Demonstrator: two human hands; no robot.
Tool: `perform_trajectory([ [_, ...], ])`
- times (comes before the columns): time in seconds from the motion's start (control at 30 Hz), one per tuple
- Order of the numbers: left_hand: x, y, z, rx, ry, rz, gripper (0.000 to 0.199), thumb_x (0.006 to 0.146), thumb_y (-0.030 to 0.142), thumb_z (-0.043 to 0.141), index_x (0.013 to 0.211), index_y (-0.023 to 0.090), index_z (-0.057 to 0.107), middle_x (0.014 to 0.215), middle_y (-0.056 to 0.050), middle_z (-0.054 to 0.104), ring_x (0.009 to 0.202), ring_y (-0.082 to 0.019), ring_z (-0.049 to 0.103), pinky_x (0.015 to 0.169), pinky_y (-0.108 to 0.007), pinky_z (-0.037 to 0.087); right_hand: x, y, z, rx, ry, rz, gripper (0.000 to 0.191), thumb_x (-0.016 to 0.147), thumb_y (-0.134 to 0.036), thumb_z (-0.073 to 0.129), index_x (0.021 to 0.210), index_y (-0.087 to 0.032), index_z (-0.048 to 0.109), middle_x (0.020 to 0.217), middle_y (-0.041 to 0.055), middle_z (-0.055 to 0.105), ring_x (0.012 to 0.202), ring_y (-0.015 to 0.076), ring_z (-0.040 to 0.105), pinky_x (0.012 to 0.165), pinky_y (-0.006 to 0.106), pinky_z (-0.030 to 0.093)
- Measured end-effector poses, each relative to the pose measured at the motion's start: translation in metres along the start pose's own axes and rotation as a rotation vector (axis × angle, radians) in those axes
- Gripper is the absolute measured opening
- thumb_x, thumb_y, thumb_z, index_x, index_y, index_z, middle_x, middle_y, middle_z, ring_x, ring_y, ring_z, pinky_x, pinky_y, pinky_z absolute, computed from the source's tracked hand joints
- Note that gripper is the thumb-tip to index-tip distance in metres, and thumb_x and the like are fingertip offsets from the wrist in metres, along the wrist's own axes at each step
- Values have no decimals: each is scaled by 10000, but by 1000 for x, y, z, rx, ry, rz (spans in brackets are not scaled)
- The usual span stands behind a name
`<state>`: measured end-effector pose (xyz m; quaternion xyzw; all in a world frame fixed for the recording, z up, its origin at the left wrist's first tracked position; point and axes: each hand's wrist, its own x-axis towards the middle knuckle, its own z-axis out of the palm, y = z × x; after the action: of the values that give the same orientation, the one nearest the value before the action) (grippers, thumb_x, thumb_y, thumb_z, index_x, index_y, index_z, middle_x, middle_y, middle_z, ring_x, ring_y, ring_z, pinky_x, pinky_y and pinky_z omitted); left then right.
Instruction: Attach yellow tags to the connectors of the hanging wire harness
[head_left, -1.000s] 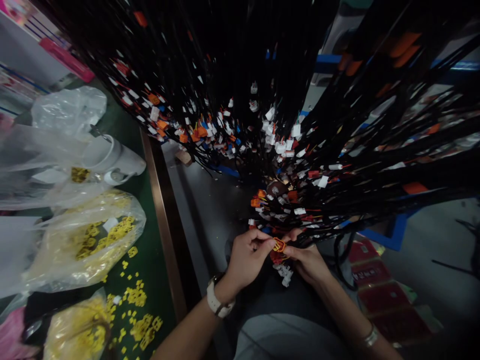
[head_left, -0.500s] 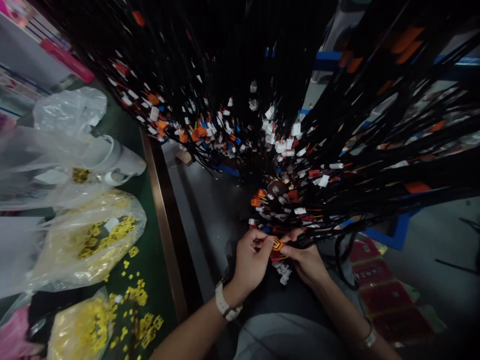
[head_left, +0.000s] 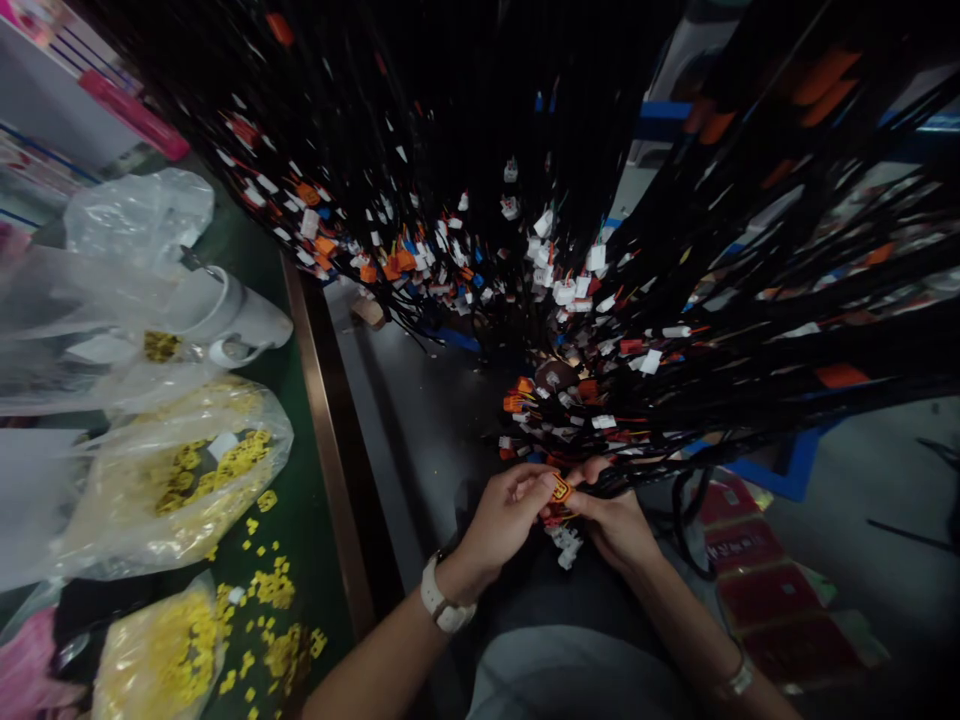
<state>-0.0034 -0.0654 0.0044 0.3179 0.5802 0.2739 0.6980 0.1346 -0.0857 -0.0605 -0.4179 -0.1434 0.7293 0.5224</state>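
An orange wire connector [head_left: 559, 488] with yellow inside its face is pinched between my two hands, low in the middle of the view. My left hand [head_left: 507, 515] is closed, with thumb and forefinger on the connector's left side. From the right, my right hand [head_left: 616, 520] grips the same connector between thumb and fingers. A whitish connector [head_left: 567, 547] hangs just under it, beside some red and yellow wires. Right behind my hands, black cable bundles [head_left: 555, 400] end in many white, orange, red and blue connectors.
On the green table [head_left: 300, 560] at left lie a clear bag of yellow pieces [head_left: 187, 480], a second bag [head_left: 157, 650], loose yellow pieces [head_left: 274, 585] and a tipped grey-white mug [head_left: 244, 315]. Red packaging [head_left: 780, 580] lies at lower right, near a blue frame [head_left: 802, 465].
My left hand and wrist have shifted slightly, and the orange connector is turned a little and sits marginally further right. Both hands keep their hold.
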Motion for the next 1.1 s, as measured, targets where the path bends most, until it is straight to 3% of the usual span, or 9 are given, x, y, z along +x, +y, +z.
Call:
perform_trajectory([
  [0.1,-2,4,0,-93,-59,-51,358,726,418,655,918,117,635,699,-23,618,619,-107,549,605,-229,410,-1,-3,1,2,-36,15,343,585,-145,797,737,-233,502,733,-51,643,578,160,636,536,314,541],
  [0.33,-2,3,3,-172,-26,-33,351,643,380,737,849,113,640,689,-17,618,624,-97,536,629,-231,428,-1,-3,3,-22,-22,-12,347,564,-138,811,716,-225,512,704,-49,648,624,139,632,599,281,538],
  [0.8,-4,-11,4,239,30,180,283,791,374,583,975,160,600,782,-33,612,670,-120,536,641,-232,448,-4,-3,3,9,4,4,346,562,-146,814,725,-232,522,727,-50,638,670,139,612,626,277,514],
  [0.97,-5,-5,4,198,26,162,312,763,390,618,960,148,609,777,-42,618,672,-129,544,651,-243,451,-3,-4,2,6,9,26,365,538,-165,831,720,-233,521,729,-52,642,678,141,606,643,281,506],
  [1.1,-5,-2,4,44,-12,113,331,717,400,671,916,141,621,763,-32,617,690,-123,548,679,-243,444,-2,-5,3,-3,-2,22,360,533,-157,832,705,-225,523,712,-50,636,675,134,595,641,268,500],
])
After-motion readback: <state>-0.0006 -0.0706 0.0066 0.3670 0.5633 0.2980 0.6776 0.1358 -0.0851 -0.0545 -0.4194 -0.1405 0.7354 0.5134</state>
